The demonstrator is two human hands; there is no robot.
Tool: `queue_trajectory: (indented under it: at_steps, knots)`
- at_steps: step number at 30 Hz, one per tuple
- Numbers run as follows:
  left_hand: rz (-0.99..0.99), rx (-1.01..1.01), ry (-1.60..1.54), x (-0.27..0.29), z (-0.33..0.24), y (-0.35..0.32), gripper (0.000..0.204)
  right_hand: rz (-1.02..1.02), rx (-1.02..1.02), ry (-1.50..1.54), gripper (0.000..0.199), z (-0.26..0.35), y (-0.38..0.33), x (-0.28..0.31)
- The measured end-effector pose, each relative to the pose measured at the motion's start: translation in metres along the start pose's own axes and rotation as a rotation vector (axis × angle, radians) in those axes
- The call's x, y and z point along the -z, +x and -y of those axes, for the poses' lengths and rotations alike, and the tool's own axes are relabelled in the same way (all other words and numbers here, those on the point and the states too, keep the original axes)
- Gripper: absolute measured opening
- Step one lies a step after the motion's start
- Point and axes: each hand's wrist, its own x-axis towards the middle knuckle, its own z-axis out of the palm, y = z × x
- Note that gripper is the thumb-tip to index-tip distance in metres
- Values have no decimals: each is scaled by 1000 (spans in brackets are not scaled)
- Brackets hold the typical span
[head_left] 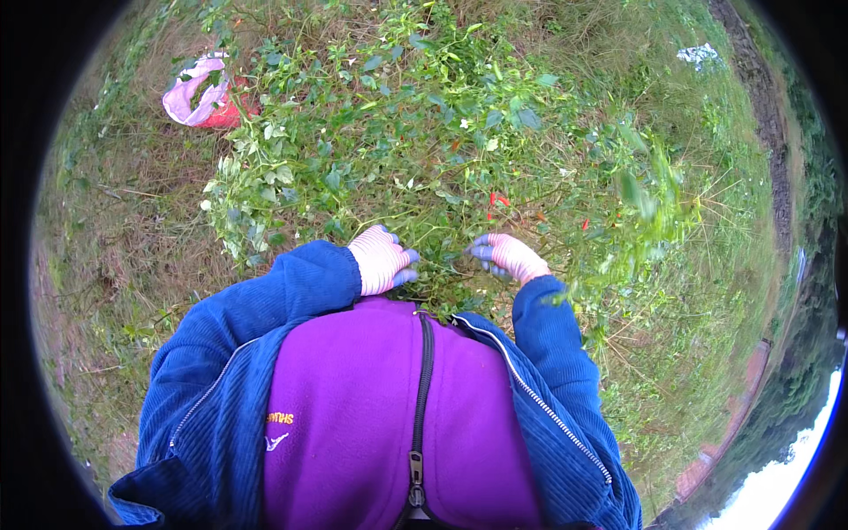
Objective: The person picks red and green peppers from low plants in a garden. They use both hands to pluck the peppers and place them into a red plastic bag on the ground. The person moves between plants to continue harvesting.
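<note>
Both my hands wear striped white-and-pink gloves with grey-blue fingertips, and both are in among the leaves of a chili pepper plant (415, 159). My left hand (382, 260) is close to my chest, its fingers bent around thin stems or leaves that I cannot make out. A short gap to the right, my right hand (510, 256) has its fingers curled together at the foliage, and what they hold is hidden. Just above the right hand hang red chili peppers (499, 200). Another small red chili (585, 224) shows farther right. Slender green chilies are scattered through the upper leaves.
A red container with a pink-and-white bag (190, 93) stands in the grass at the upper left. Dry grass (132, 212) surrounds the plants. Blurred leafy branches (640, 190) rise close on the right. A pale object (698, 55) lies at the far right, before a dark strip (767, 106).
</note>
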Motion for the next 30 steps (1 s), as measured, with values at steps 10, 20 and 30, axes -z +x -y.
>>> queue_trajectory:
  at_steps: [10,20,30]
  knots:
    - [-44,94,68,0,-9,70,39,-332,207,60,24,-26,12,-64]
    - [122,150,-53,-4,-8,81,56,-435,415,-226,24,-44,19,-59]
    - [-175,229,-295,-20,-9,79,15,-442,244,290,21,-27,4,-56]
